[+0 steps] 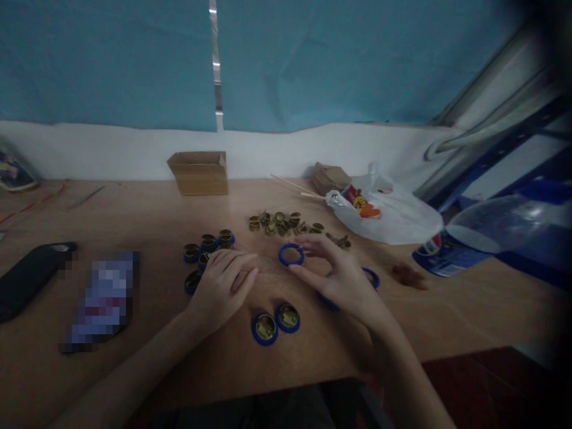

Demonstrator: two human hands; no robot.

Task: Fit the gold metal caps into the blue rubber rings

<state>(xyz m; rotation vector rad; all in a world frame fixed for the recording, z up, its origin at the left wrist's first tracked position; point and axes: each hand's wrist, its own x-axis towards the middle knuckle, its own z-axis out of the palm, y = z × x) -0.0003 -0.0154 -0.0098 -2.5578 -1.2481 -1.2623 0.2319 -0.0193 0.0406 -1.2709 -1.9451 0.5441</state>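
Observation:
My left hand (226, 283) is spread loosely, fingers apart, over a cluster of round brass pieces set in blue rings (208, 242), partly covering them. My right hand (342, 271) has its thumb and fingertips at opposite edges of an empty blue ring (291, 254), which it seems to grip. More blue rings (372, 278) lie partly hidden beneath and beside that hand. Two blue-ringed brass pieces (264, 328) sit side by side nearer the table's front edge. Beyond my hands, several bare brass pieces (283, 227) are grouped together.
An open cardboard box (203, 179) stands by the wall. At the back right are a crumpled brown paper bag (329, 177) and a white plastic bag (397, 208). A large clear bottle (482, 232) is at the right. On the left lie a dark case (33, 277) and a blurred-out packet (102, 301).

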